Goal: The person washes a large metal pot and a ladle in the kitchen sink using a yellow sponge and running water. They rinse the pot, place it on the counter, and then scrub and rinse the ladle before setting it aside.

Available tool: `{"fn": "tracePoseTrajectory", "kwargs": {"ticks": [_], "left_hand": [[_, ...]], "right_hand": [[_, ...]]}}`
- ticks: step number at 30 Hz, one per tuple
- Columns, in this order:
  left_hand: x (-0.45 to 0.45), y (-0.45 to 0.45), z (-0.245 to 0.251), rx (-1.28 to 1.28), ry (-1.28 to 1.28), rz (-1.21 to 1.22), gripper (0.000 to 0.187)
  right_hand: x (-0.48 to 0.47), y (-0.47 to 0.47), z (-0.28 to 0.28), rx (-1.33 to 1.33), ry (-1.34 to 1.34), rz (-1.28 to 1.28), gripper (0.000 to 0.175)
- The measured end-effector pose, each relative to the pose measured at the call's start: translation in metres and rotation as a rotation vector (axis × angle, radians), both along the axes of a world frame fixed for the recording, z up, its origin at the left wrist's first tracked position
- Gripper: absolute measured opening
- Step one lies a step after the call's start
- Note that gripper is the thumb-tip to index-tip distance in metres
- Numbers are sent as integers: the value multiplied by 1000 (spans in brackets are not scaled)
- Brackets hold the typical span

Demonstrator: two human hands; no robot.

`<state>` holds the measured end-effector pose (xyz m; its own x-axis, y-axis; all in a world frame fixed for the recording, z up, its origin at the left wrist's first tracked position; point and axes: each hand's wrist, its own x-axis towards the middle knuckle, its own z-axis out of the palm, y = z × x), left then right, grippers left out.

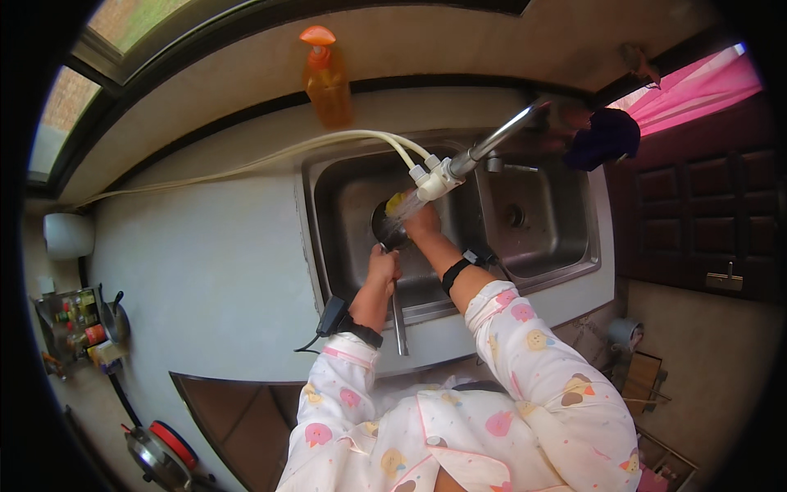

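Observation:
My left hand [384, 265] grips the long metal handle [399, 320] of a dark ladle [387, 229] over the left sink basin [350, 184]. The handle's end reaches out past the sink's front rim. My right hand [423, 221] holds a yellow sponge [394, 203] against the ladle's bowl; its fingers are partly hidden behind the running water. That water falls onto the bowl from a white faucet fitting [439, 180] on a chrome pipe [501, 136].
An orange pump bottle [328, 89] stands behind the sink. Two white hoses [289, 149] run left from the faucet. Right of the divider lies a second basin [541, 227], with a dark purple cloth [605, 138] by its far corner. Pans and a lidded pot [157, 458] sit at the left.

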<state>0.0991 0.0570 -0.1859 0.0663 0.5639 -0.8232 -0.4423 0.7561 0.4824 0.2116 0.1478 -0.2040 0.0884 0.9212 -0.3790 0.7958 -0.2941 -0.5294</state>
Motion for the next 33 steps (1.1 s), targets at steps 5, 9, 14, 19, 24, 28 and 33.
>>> {"fn": "tracePoseTrajectory", "kwargs": {"ticks": [5,9,14,19,24,28,33], "left_hand": [[5,7,-5,-51,63,93,6],[-2,9,-25,-48,88,59,20],[9,10,-32,47,302,9,24],[14,18,3,189,25,5,9],[0,7,24,203,-129,-138,3],[-7,8,4,218,81,-182,9],[-5,3,-21,392,376,-265,19]], "right_hand": [[32,-20,-13,41,146,-300,53],[39,-28,-7,265,518,-511,50],[21,-29,28,383,905,-307,43],[-3,-20,26,537,305,261,35],[-4,13,1,-23,510,-50,46],[-18,-32,4,387,448,152,32],[-26,-30,2,409,393,271,26]]}}
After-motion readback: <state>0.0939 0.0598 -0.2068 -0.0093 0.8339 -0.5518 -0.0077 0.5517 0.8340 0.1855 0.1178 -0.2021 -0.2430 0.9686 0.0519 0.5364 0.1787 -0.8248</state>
